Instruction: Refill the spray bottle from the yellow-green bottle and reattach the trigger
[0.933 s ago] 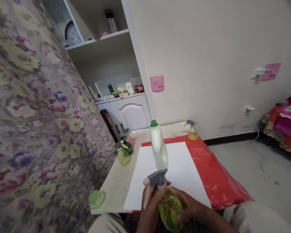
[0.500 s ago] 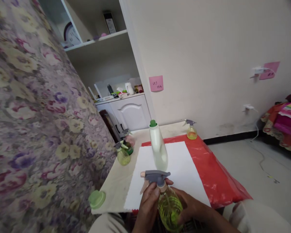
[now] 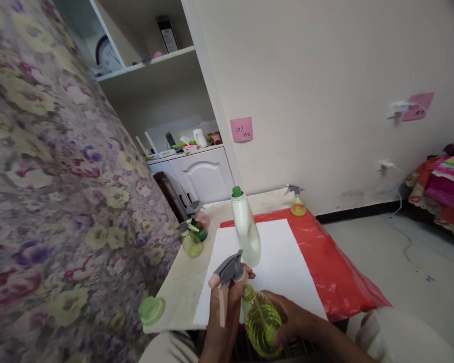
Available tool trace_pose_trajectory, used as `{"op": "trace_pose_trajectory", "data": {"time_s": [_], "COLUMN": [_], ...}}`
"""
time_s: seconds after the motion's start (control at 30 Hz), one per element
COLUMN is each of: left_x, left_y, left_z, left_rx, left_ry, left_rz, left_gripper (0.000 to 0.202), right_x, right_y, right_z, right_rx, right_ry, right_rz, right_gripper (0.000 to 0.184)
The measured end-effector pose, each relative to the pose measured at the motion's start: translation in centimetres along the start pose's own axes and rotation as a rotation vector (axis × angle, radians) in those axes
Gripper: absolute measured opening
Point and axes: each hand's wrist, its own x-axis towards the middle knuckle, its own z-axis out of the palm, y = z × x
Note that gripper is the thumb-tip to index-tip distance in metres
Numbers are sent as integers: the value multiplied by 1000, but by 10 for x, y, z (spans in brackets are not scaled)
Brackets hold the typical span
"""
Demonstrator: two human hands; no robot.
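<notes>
My left hand (image 3: 221,322) is closed round the collar of a grey and pale pink trigger spray head (image 3: 229,268), tilted to the left above the bottle neck. My right hand (image 3: 293,317) wraps the side of a clear yellow-green spray bottle (image 3: 260,322), which leans slightly. The neck of this bottle is uncovered, and a thin tube shows inside it. Just beyond my hands a tall pale green detergent bottle (image 3: 246,229) stands upright on a white sheet (image 3: 287,257); its top has a green spout. A light green cap (image 3: 151,310) lies at the table's near left corner.
Spray bottles stand along the left, among them a yellow one (image 3: 192,245) and a pink one (image 3: 202,218). Another spray bottle (image 3: 298,204) is at the back right. Red plastic (image 3: 325,267) covers the table's right side. A floral curtain (image 3: 79,201) hangs close on the left.
My left hand has lifted the spray head off the bottle neck and tipped it up and to the left. The bottle stays in my right hand, almost in place.
</notes>
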Motion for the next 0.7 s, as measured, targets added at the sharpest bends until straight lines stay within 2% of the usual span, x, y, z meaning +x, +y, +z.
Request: {"op": "trace_pose_trajectory", "data": {"time_s": [0.13, 0.33, 0.6, 0.7], "left_x": [8, 12, 0, -4], "left_y": [9, 26, 39, 44], "left_z": [-4, -6, 1, 8], "left_rx": [-24, -29, 45, 100], "left_ry": [-44, -53, 57, 89], "left_rz": [112, 189, 239, 206], "left_gripper": [30, 32, 30, 26], "right_x": [0, 0, -1, -1], "right_y": [0, 4, 1, 0], "right_z": [-1, -3, -1, -1], "right_rx": [-10, -22, -44, -47], "right_ry": [23, 40, 50, 56], "right_rz": [8, 22, 19, 27], "right_gripper": [76, 73, 74, 74]}}
